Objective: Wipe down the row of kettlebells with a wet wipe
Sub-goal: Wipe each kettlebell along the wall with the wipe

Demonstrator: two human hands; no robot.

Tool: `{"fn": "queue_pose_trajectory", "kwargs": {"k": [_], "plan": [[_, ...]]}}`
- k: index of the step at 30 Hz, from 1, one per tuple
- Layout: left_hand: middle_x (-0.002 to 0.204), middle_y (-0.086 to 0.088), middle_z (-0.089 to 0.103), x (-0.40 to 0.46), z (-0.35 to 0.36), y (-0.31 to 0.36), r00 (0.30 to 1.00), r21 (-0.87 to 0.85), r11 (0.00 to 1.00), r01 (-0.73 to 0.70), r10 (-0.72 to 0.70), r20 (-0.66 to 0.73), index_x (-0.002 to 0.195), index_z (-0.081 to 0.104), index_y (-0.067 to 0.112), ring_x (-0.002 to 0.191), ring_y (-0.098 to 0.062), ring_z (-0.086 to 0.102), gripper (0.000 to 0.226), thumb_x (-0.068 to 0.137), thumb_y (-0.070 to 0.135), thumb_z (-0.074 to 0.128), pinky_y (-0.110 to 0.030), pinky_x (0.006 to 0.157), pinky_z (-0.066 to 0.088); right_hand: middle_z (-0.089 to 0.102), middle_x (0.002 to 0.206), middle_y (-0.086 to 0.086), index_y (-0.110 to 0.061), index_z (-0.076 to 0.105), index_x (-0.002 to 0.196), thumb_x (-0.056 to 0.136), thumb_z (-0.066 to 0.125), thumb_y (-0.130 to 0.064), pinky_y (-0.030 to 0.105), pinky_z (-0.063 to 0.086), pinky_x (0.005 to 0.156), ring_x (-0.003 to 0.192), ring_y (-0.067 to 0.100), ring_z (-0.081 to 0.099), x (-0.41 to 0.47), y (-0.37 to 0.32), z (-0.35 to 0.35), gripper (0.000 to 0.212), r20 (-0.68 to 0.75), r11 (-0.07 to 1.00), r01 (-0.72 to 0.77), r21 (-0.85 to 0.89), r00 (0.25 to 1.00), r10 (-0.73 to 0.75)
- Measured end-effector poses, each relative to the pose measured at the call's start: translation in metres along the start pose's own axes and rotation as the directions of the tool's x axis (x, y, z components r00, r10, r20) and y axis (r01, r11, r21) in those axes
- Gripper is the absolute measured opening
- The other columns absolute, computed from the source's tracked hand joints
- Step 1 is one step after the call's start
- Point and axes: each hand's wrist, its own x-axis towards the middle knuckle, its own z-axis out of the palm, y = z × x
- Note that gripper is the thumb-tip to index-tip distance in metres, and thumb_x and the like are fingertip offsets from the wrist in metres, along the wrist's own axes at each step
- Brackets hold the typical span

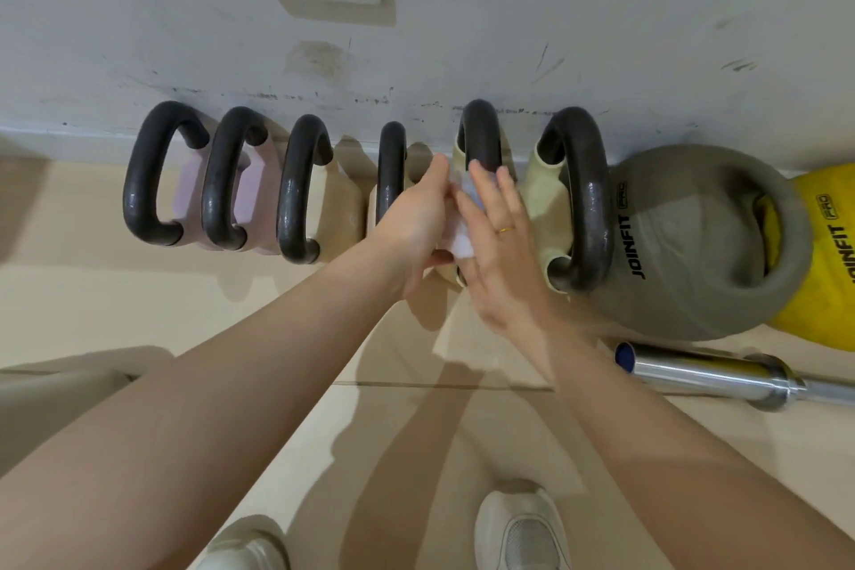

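Your hands met at the centre of the frame, over the fifth kettlebell (481, 143) from the left in the row along the wall (601, 37). The wipe (460, 236) lay bunched between them, white, just below that bell's dark handle. Your left hand (416, 218) curled round the wipe's near edge, thumb tucked under and a fingertip reaching up beside the handle. Your right hand (495, 227) was flat and spread, fingers straight, palm pressed against the wipe and the cream body under it.

You appeared to be mid-row: four bells sat to the left, and one cream bell (578, 199), a grey bell (703, 245) and a yellow bell (823, 255) waited to the right. Whether the left ones were already clean I could not tell.

To do this step well, you needed the wipe opened out rather than wadded, so a fresh face met the metal. Wrapping it round the handle and drawing it along the whole loop, underside included, would have covered the part that hands touch most. The body's far side, against the wall, was hidden from you and easy to miss; tipping the bell slightly with your free hand would have exposed it. The bells stood close together, so you had to keep fingers out of the gaps. The barbell (721, 377) at lower right lay near your feet and was worth minding as you shuffled rightward.
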Motion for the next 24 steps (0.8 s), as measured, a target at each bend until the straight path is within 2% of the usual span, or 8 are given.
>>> {"fn": "queue_pose_trajectory", "kwargs": {"k": [2, 5, 8, 12, 15, 17, 20, 24], "plan": [[0.114, 0.001, 0.065, 0.007, 0.000, 0.004, 0.999, -0.030, 0.998, 0.049, -0.048, 0.017, 0.111, 0.061, 0.025, 0.102, -0.018, 0.062, 0.055, 0.091, 0.062, 0.025, -0.035, 0.084, 0.050, 0.028, 0.153, 0.007, -0.007, 0.045, 0.135, 0.091, 0.033, -0.038, 0.042, 0.014, 0.117, 0.144, 0.023, 0.010, 0.018, 0.005, -0.020, 0.056, 0.161, 0.994, 0.056, -0.089, 0.986, -0.041], [0.107, -0.008, 0.066, 0.016, -0.003, 0.009, 0.996, -0.090, 0.992, 0.091, -0.088, 0.030, 0.096, 0.061, 0.018, 0.097, -0.027, 0.065, 0.065, 0.087, 0.069, 0.021, -0.037, 0.080, 0.051, 0.044, 0.144, 0.007, -0.008, 0.058, 0.122, 0.090, 0.023, -0.055, 0.040, 0.010, 0.116, 0.142, 0.027, 0.022, 0.050, 0.013, -0.044, 0.067, 0.296, 0.902, 0.327, -0.281, 0.924, -0.242], [0.077, -0.007, 0.062, 0.020, -0.004, 0.008, 0.997, -0.054, 0.996, 0.071, -0.071, 0.000, 0.105, 0.061, 0.009, 0.070, -0.022, 0.058, 0.066, 0.092, 0.060, 0.021, -0.034, 0.077, 0.046, 0.041, 0.146, 0.002, -0.015, 0.057, 0.124, 0.091, 0.015, -0.048, 0.032, 0.000, 0.116, 0.144, 0.018, 0.014, 0.087, 0.021, -0.054, 0.063, 0.430, 0.909, 0.301, -0.290, 0.889, -0.157], [0.071, -0.004, 0.065, 0.016, -0.003, 0.006, 0.999, 0.029, 0.999, 0.018, -0.017, -0.042, 0.091, 0.063, 0.007, 0.080, -0.023, 0.060, 0.027, 0.091, 0.017, 0.038, -0.037, 0.094, 0.045, 0.047, 0.138, 0.001, -0.016, 0.065, 0.110, 0.091, 0.019, -0.038, 0.032, 0.008, 0.116, 0.142, 0.015, 0.019, 0.112, 0.018, -0.043, 0.054, 0.375, 0.978, 0.077, -0.196, 0.927, 0.001], [0.089, -0.008, 0.057, 0.019, 0.001, 0.004, 0.997, 0.232, 0.970, -0.069, 0.062, 0.035, 0.087, 0.063, 0.012, 0.091, -0.021, 0.054, 0.017, 0.080, 0.006, 0.048, -0.038, 0.097, 0.044, 0.051, 0.134, 0.001, -0.013, 0.067, 0.107, 0.097, 0.032, -0.032, 0.028, 0.004, 0.115, 0.141, 0.018, 0.019, 0.094, 0.020, -0.048, 0.041, 0.446, 0.939, 0.263, -0.223, 0.884, -0.142], [0.085, -0.006, 0.054, 0.018, 0.000, 0.003, 0.985, 0.267, 0.958, -0.110, 0.069, 0.158, 0.083, 0.059, 0.015, 0.082, -0.014, 0.053, 0.007, 0.078, 0.012, 0.056, -0.031, 0.085, 0.046, 0.050, 0.135, -0.001, -0.013, 0.068, 0.106, 0.098, 0.037, -0.027, 0.022, 0.001, 0.111, 0.141, 0.015, 0.017, 0.088, 0.020, -0.058, 0.035, 0.455, 0.938, 0.303, -0.166, 0.868, -0.199], [0.065, 0.004, 0.056, 0.020, -0.008, 0.005, 0.974, 0.227, 0.971, -0.074, 0.022, 0.223, 0.082, 0.056, 0.016, 0.058, -0.002, 0.054, 0.009, 0.087, 0.010, 0.060, -0.020, 0.066, 0.046, 0.055, 0.127, 0.000, -0.011, 0.069, 0.097, 0.096, 0.038, -0.029, 0.029, 0.013, 0.112, 0.139, 0.019, 0.024, 0.099, 0.025, -0.058, 0.036, 0.473, 0.937, 0.317, -0.144, 0.854, -0.217], [0.094, -0.011, 0.058, 0.024, -0.014, 0.005, 0.955, 0.246, 0.968, -0.048, -0.028, 0.295, 0.101, 0.057, 0.005, 0.086, -0.016, 0.060, 0.015, 0.087, 0.008, 0.061, -0.021, 0.074, 0.053, 0.061, 0.099, 0.002, -0.009, 0.067, 0.075, 0.090, 0.040, -0.033, 0.027, 0.029, 0.096, 0.118, 0.022, 0.042, 0.116, 0.031, -0.051, 0.039, 0.515, 0.899, 0.408, -0.159, 0.811, -0.278]]}}
